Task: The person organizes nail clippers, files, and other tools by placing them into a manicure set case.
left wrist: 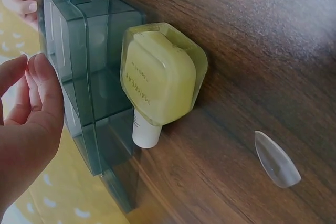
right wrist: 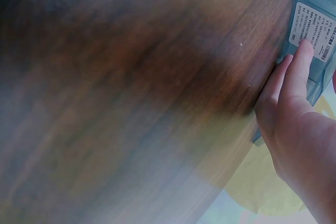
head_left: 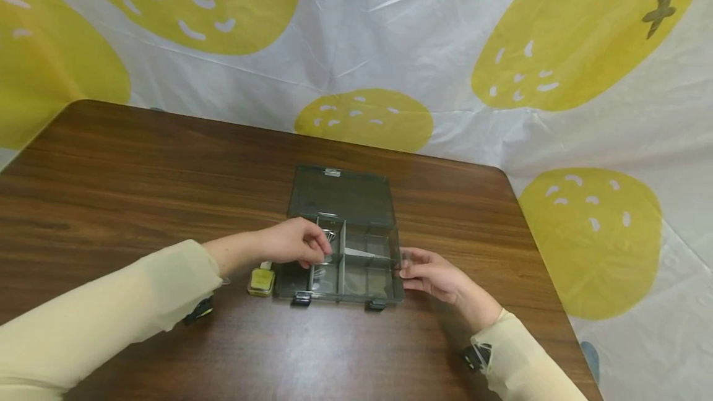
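Holding something small and metallic, the left hand sits over the upper-left compartment of the organizer box, fingers pinched together on what looks like a binder clip; it's too tiny to be sure. The right hand has straight fingers pressed flat against the box's right wall, bracing it, nothing clamped in its grip.

The box is smoky translucent plastic, rectangular, split by thin dividers, with its lid folded open flat behind it and black latches on the near edge. Just left of the box lies a squarish yellow-green nail polish bottle, glossy, with a white neck, touching the box's side wall. A clear almond-shaped fake nail tip lies further left of the box on the dark woodgrain bench.

My guess on risks: the plastic is light and slick on that smooth bench, so a nudge could slide the box if the bracing slips. The clip could also spring free and bounce out.
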